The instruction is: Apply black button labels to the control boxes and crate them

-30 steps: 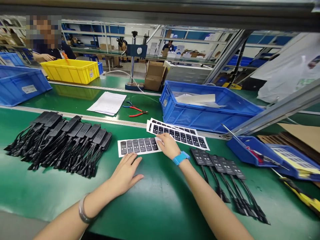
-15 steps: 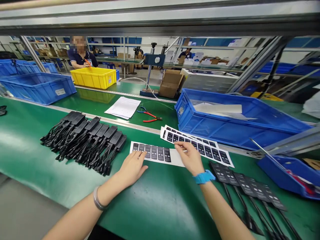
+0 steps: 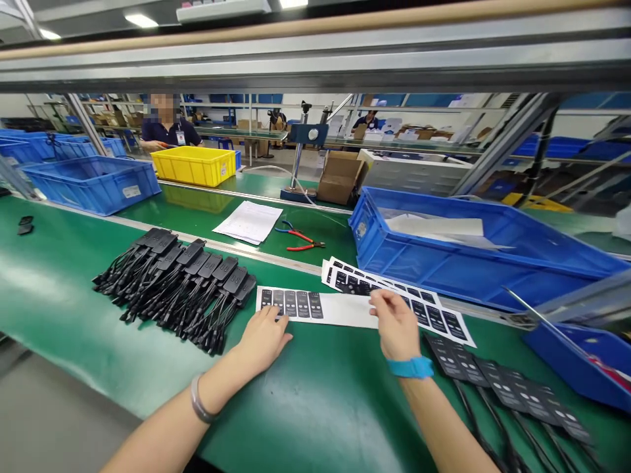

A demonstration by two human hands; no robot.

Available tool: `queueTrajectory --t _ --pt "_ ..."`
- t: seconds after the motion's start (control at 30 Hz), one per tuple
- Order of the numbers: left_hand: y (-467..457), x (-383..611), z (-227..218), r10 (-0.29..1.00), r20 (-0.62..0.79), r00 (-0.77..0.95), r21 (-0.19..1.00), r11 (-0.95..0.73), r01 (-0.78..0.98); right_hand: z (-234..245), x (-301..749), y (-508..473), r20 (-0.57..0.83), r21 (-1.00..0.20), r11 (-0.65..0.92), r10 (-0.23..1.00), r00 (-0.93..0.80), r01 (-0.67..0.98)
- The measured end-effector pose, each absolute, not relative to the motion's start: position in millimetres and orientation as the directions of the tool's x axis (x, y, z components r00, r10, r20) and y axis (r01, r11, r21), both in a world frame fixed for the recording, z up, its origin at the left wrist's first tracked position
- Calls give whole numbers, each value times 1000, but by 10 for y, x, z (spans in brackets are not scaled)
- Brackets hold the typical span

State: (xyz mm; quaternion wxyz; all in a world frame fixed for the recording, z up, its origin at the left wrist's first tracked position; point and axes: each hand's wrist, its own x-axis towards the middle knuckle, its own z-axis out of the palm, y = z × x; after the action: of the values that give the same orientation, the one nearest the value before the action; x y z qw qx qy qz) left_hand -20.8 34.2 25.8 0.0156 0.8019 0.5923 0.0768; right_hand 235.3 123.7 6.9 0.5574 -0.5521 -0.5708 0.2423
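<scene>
My left hand (image 3: 263, 336) lies with its fingers stretched out on the left end of a white label sheet (image 3: 348, 310). Several black printed labels stick to that sheet's left part; its right part is bare backing. Over the bare part, my right hand (image 3: 396, 323) is closed in a pinch on a black label (image 3: 359, 289), which looks blurred. More label sheets (image 3: 446, 322) lie fanned out behind this hand. To the left sits a pile of black cabled boxes (image 3: 197, 263). On the right, several labelled black boxes (image 3: 507, 381) lie in a row with their cables toward me.
Pliers (image 3: 305, 243) and papers (image 3: 249, 222) lie behind the sheets. A large blue bin (image 3: 473, 269) stands at the back right, a small blue bin (image 3: 582, 361) at the right edge. Farther left are a blue crate (image 3: 93, 187) and a yellow crate (image 3: 194, 165), with a person behind.
My right hand has lifted a black label off the right end of the row and moved right; the row on the sheet is one label shorter. My left hand stays on the sheet.
</scene>
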Motion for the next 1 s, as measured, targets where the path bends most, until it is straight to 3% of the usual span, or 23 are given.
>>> queueTrajectory --t 0.07,0.17,0.27,0.37,0.47,0.53,0.63,0.7,0.77,0.83,0.9,1.0 --pt "387 -319 366 974 148 173 79 -186 979 122 2316 1167 306 -946 255 906 293 200" --pt "448 -541 514 956 269 -118 9 120 993 144 2223 1005 204 -977 213 939 276 -2" --pt "478 -730 572 891 312 -329 -2 347 938 89 2146 869 191 -981 196 961 199 -6" --pt "482 -821 565 893 263 -365 57 363 930 27 2102 796 190 -982 189 973 134 20" --pt "465 -824 564 888 339 -310 216 247 945 39 2060 739 183 -983 185 978 97 -3" --pt "445 -781 570 875 397 -278 440 84 894 95 2024 690 181 -982 185 980 76 -46" --pt "404 -631 550 941 239 -237 841 -79 536 201 1964 607 175 -976 179 984 39 -123" --pt "369 -477 501 994 15 -106 987 2 161 253 1930 560 164 -972 165 986 16 -165" --pt "325 -307 429 987 -155 46 973 161 -165 275 1904 525 151 -971 147 988 -7 -188" --pt "274 -154 350 951 -267 154 881 306 -361 272 1886 500 143 -974 135 989 -31 -181" --pt "221 -39 282 917 -332 220 807 396 -437 262 1868 482 135 -982 128 990 -47 -139" --pt "151 61 219 878 -344 334 790 463 -402 265 1830 456 113 -993 110 990 -86 -43"
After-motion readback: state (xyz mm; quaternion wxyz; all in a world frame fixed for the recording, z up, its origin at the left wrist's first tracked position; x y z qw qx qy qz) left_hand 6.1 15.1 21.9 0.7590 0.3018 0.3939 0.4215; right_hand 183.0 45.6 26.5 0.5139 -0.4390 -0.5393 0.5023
